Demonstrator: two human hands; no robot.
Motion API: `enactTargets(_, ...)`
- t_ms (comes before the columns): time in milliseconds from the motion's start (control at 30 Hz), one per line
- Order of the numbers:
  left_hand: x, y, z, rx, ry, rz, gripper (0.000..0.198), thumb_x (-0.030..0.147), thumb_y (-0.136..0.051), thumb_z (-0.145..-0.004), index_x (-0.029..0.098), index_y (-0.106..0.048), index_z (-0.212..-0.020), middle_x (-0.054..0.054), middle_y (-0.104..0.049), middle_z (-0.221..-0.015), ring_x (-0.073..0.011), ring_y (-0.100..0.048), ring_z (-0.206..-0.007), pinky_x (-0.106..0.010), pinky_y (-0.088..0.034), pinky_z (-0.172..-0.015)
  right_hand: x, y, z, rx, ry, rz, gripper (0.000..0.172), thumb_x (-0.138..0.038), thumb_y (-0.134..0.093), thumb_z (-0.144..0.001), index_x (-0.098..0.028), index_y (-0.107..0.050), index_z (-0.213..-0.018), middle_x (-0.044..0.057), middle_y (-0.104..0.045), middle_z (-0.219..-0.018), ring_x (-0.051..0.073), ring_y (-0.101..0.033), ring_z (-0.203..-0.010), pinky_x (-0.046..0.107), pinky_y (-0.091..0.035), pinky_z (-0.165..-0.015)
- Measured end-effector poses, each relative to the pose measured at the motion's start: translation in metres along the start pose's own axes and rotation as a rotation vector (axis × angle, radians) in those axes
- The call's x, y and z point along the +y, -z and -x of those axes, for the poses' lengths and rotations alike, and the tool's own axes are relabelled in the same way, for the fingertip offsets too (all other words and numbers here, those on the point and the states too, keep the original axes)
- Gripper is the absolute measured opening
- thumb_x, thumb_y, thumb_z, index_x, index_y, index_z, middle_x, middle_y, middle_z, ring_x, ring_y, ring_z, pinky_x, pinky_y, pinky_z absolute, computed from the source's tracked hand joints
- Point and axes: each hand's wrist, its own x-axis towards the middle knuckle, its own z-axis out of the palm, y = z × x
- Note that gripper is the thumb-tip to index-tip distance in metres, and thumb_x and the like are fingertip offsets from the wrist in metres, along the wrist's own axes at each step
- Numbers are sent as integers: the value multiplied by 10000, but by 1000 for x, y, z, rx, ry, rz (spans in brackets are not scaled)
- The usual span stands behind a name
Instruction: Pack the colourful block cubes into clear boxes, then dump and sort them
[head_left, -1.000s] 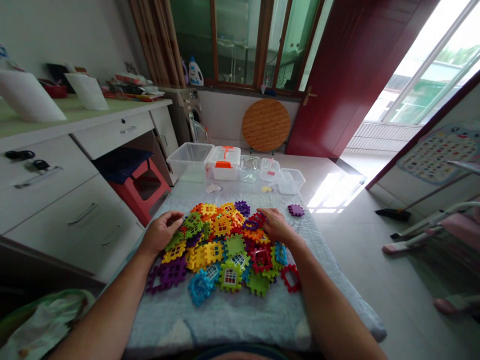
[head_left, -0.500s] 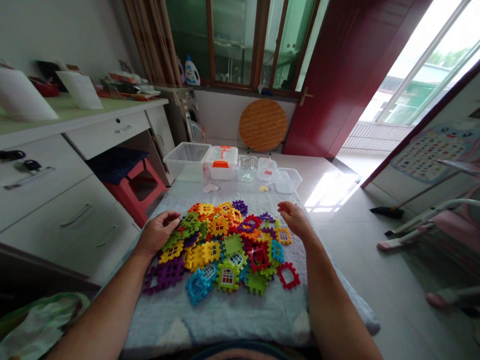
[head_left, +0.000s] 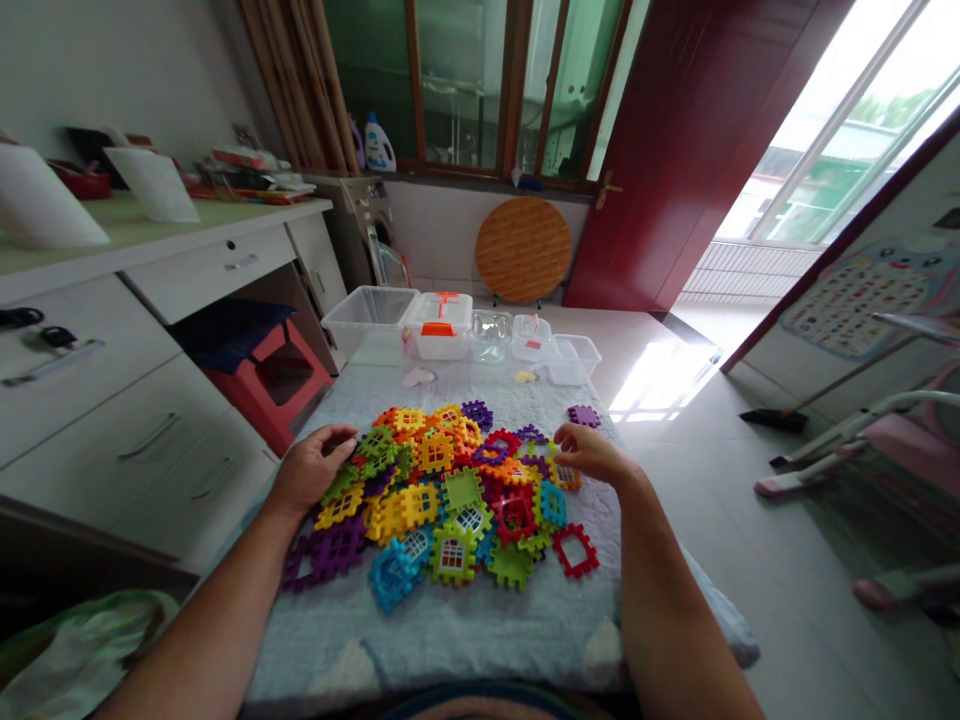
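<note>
Colourful plastic interlocking building blocks, several with window grids, lie in a loose heap on the cloth-covered table. My left hand [head_left: 311, 470] rests at the heap's left side, beside green blocks [head_left: 375, 450]; its fingers are loosely bent, thumb apart, holding nothing visible. My right hand [head_left: 596, 455] reaches to the heap's right edge, over a yellow window block [head_left: 568, 476] that it partly covers. Its fingers are slightly apart, and I see nothing held in them. Beyond it a purple block [head_left: 583, 415] lies by itself. A red frame block [head_left: 575, 551] lies nearer me.
Along the table's far edge stand a clear plastic bin [head_left: 371, 320], a lidded box with orange handle [head_left: 441, 325] and smaller clear containers [head_left: 491, 337]. A white drawer desk [head_left: 90, 370] and a red stool [head_left: 262, 370] are at left. The blue cloth [head_left: 450, 650] covers the table.
My right hand has come down and nearer, towards the heap's right edge. The purple block beyond it now shows on the cloth. My left hand has hardly moved.
</note>
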Motion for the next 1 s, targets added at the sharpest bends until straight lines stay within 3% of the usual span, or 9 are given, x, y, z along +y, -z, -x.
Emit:
enactTargets(167, 0, 0, 0, 7, 0, 17, 416, 522, -593, -718, 196, -686, -959, -51, -744, -929, -235, -691, -851, -320, -531, -833, 4, 4, 4, -61, 5, -9, 160, -180, -719, -611, -178, -643, -751, -15, -595, -699, 121, -493, -626, 235, -343, -561)
enactTargets(367, 0, -1, 0, 7, -3, 23, 437, 529, -593, -709, 183, -690, -958, -57, -744, -919, -231, -693, -829, -322, -539, -827, 8, 13, 8, -101, 29, -135, 90, -245, -612, -716, -175, -623, -772, -29, -548, -648, 105, -460, -576, 227, -337, -518)
enactTargets(500, 2, 0, 0, 14, 0, 16, 426, 526, -597, -705, 192, -692, -951, -52, -747, -918, -232, -694, -831, -317, -546, -822, 17, 19, 10, -16, 32, -364, 160, -288, -591, -728, -163, -637, -816, -11, -567, -675, 110, -477, -580, 236, -377, -525)
enactTargets(633, 3, 0, 0, 8, 4, 29, 412, 515, -600, -701, 195, -690, -944, -47, -746, -909, -228, -692, -818, -317, -549, -840, 18, 17, 7, 13, 35, -417, 164, -300, -618, -689, -159, -665, -760, 5, -592, -684, 120, -498, -601, 246, -403, -545)
enactTargets(1000, 5, 1, 1, 12, 5, 38, 423, 528, -611, -697, 195, -693, -944, -53, -749, -898, -233, -692, -814, -334, -551, -844, -12, 4, 0, 142, 16, -525, 320, -437, -563, -746, -166, -619, -906, -27, -524, -633, 112, -486, -543, 246, -403, -509)
